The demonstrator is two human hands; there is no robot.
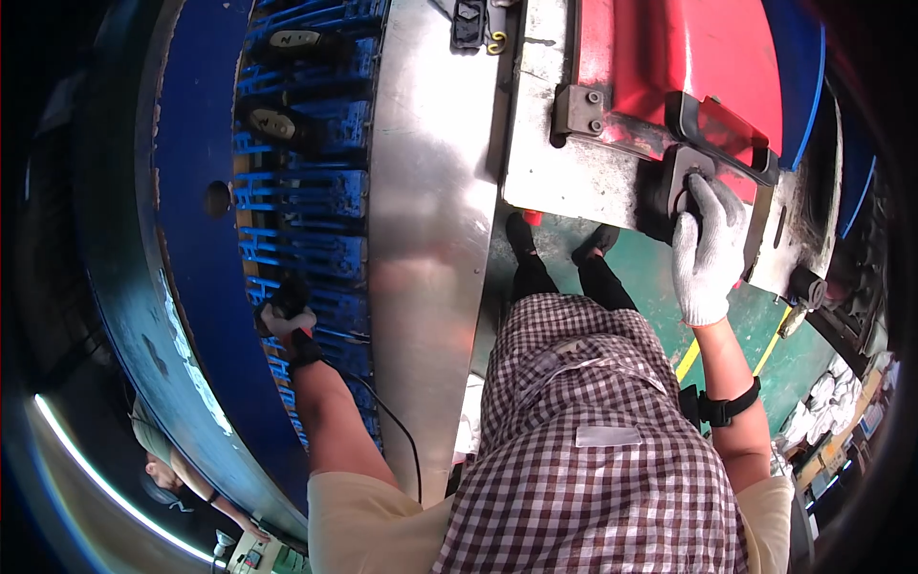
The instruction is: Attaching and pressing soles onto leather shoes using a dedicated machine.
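Observation:
My left hand [289, 322], in a glove with a dark strap round the wrist, reaches over the row of blue slatted holders [320, 196]. Its fingers close round a small black piece [288, 295], whose kind I cannot make out. On the other side, my right hand [708, 244] wears a white knitted glove. Its fingertips grip a dark grey, rounded block [685, 177] at the near edge of a machine with a red cover [708, 57]. Farther along the holders sit two dark pieces with pale ovals, one near [273, 122] and one far [295, 40].
A bare metal ledge [421, 239] runs between the holders and the red-covered machine. A black control box [469, 24] lies at its far end. A black cord [406, 430] hangs by my left arm. Another person [167, 469] is at the lower left.

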